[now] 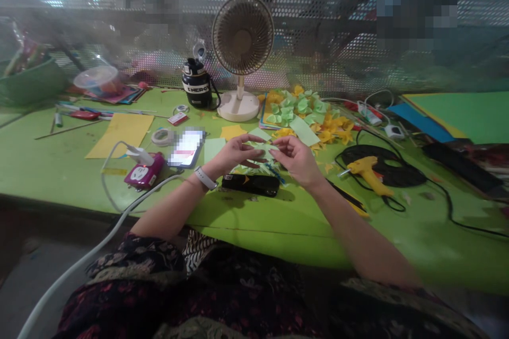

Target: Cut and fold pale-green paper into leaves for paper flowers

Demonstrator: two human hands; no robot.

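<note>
Both my hands meet above the green table, pinching one small pale green folded paper piece between them. My left hand, with a white watch on the wrist, grips its left side with curled fingers. My right hand pinches the right side. Just below the hands lie a black rectangular case and a blue pen-like tool. A pile of folded green and yellow paper pieces sits behind the hands.
A yellow glue gun on black cable lies right. A phone, tape roll, pink power adapter and yellow sheet lie left. A desk fan and black bottle stand behind, before a perforated metal screen.
</note>
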